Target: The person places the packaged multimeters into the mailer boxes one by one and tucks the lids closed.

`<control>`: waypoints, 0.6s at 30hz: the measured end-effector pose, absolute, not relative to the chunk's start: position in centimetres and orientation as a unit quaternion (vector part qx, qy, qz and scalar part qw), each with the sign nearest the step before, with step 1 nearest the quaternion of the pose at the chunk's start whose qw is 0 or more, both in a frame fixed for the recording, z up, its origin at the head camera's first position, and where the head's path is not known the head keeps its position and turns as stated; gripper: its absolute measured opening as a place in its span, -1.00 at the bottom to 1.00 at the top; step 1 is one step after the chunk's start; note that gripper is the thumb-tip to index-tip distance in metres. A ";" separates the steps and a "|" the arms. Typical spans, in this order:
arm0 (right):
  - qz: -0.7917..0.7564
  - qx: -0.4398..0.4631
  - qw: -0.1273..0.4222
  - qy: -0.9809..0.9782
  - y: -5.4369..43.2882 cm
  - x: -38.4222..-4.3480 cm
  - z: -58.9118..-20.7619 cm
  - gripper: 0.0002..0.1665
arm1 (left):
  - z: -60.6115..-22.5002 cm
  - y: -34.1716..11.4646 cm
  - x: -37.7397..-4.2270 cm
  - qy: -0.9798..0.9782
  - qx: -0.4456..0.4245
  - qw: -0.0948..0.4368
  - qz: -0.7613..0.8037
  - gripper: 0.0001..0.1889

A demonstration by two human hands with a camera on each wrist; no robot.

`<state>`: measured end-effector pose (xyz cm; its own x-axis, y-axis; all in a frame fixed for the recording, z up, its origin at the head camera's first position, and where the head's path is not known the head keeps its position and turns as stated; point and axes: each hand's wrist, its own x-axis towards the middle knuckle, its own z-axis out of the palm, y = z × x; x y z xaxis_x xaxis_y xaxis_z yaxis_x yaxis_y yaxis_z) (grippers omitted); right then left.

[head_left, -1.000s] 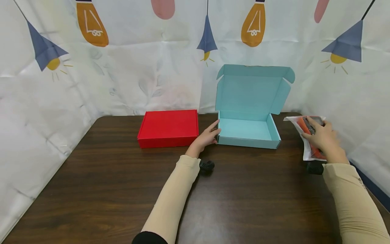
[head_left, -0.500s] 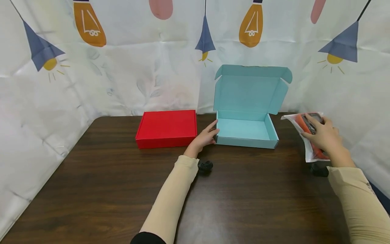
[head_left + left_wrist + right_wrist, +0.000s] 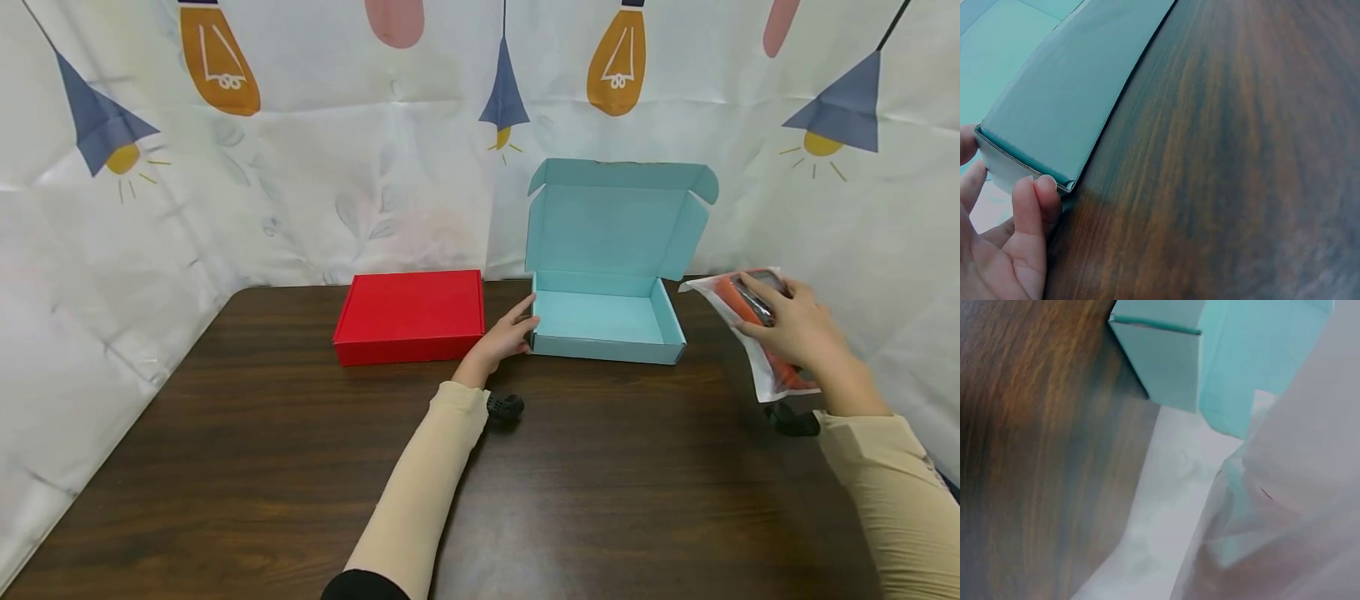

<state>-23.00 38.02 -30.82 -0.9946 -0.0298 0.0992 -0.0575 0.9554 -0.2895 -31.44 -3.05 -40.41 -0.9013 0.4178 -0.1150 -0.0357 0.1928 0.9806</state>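
My right hand (image 3: pixel 802 333) grips a clear plastic bag (image 3: pixel 765 367) with an orange-and-black item (image 3: pixel 738 300) inside. The item's kind is hard to make out, as the hand covers part of it. Held at a tilt, the bag is right of the open light-blue cardboard box (image 3: pixel 607 350). In the right wrist view the cloudy bag (image 3: pixel 1310 462) fills much of the right side and hides the fingers. My left hand (image 3: pixel 498 343) rests its spread fingers against the box's left side; in the left wrist view the fingertips (image 3: pixel 1027 197) touch that side near its front corner.
A closed red box (image 3: pixel 412 317) lies left of the blue box. The blue lid (image 3: pixel 618 221) stands raised at the back. Both boxes are on a dark wooden table (image 3: pixel 247 467), with a printed white curtain (image 3: pixel 315 183) behind and at the sides.
My right hand has lifted the bag off the table and tilted it, its top swinging left toward the blue box. The left hand stays against the box.
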 end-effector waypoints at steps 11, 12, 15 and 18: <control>0.138 0.075 0.064 -0.986 36.3 -22.4 -29.7 0.01 | -40.5 -3.1 -31.4 0.753 0.124 0.180 0.620 -0.36; 0.139 0.076 0.062 -0.985 36.2 -22.3 -29.6 0.02 | -40.5 -3.0 -31.4 0.753 0.123 0.181 0.620 -0.36; 0.139 0.079 0.055 -0.986 35.7 -22.3 -29.3 0.03 | -40.5 -3.0 -31.5 0.753 0.122 0.182 0.620 -0.36; 0.140 0.083 0.049 -0.985 35.0 -22.3 -28.9 0.04 | -40.5 -3.0 -31.6 0.754 0.121 0.183 0.620 -0.35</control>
<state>-22.30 35.04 -28.93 -0.9814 -0.1504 0.1193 -0.1777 0.9467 -0.2687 -31.57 -3.01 -40.47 -0.9039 0.4091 -0.1250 -0.0434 0.2029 0.9782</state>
